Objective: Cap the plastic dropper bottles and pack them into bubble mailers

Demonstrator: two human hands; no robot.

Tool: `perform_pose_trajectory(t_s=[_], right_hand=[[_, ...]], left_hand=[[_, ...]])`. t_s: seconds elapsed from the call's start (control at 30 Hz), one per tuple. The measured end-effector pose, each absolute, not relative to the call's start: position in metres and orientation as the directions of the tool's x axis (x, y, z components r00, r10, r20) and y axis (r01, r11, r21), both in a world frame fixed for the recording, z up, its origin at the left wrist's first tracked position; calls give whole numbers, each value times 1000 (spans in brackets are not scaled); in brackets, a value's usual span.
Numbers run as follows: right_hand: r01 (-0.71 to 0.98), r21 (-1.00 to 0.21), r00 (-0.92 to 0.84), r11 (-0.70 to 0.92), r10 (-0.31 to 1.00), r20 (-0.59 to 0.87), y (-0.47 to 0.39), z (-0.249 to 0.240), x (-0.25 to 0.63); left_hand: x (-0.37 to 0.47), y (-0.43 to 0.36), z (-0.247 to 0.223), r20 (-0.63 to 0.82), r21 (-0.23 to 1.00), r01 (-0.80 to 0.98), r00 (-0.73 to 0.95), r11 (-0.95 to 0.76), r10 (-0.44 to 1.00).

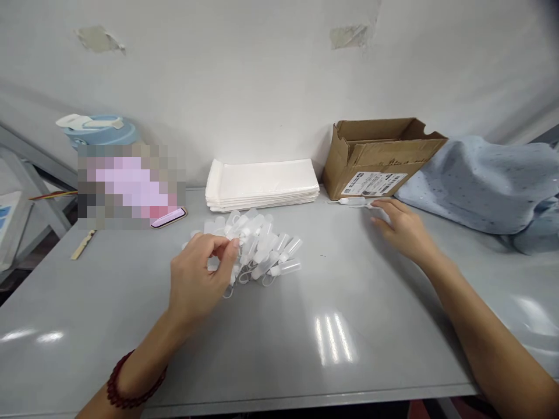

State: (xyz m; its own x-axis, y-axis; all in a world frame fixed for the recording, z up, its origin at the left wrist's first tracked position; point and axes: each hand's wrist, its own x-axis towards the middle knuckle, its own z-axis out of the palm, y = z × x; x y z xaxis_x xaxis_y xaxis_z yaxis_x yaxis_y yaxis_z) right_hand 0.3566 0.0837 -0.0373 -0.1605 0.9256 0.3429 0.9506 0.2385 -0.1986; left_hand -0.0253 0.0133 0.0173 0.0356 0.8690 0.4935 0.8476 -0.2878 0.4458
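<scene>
The carton label (375,184) bears illegibly small print. The left hand (197,276) is at the bottles (264,247), grip unclear; the right hand (402,230) is beside another, thumb and fingers apart.

L hand (196,273), R hand (399,230): 2. Sm btls (264,244) nr 12 o'clock: dozen-plus, too jumbled to ct. 1 box (375,163) at 1, 1 cloth (484,186) at 2, 1 pkt stack (266,183) at 12, 1 phone (169,218) at 11

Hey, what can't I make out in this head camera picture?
All in the head view:
Small plastic bottles: some hidden behind the left hand.
Blue-lidded tumbler: body covered by pixelation.
Cardboard box: inside bottom, hidden by its front wall.
Box label: fine print too small.
Blue cloth: cut off by right edge.
</scene>
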Motion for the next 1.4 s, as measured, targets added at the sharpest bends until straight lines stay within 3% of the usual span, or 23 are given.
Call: perform_pose_trajectory(t_s=[0.3, 0.47, 0.6, 0.73, 0.9, 1.17, 1.4], right_hand=[[974, -179, -65, 136, 933, 354, 91, -44, 371], [962, -245, -36, 122, 944, 329, 92, -41, 375], [904, -360, -119, 231, 944, 308, 81, -23, 353], [774, -503, -280, 385, 920, 273, 57, -2, 310], [600, -620, -473, 506, 849, 236, 27, 11, 265], [438, -739, -587, 512, 786, 196, 8, 18, 245], [424, -742, -604, 519, 773, 195, 0, 21, 239]], left_hand=[[-22, 8, 25, 533, 483, 821, 1, -305, 846], [-22, 6, 26, 532, 492, 822, -22, -287, 847], [-22, 5, 26, 536, 503, 814, -31, -290, 844], [-18, 2, 27, 528, 491, 785, 78, -379, 846], [-8, -6, 24, 392, 566, 700, 236, -435, 889], [-2, -11, 17, 221, 638, 630, 401, -443, 889], [0, -11, 18, 211, 653, 584, 471, -482, 856]])
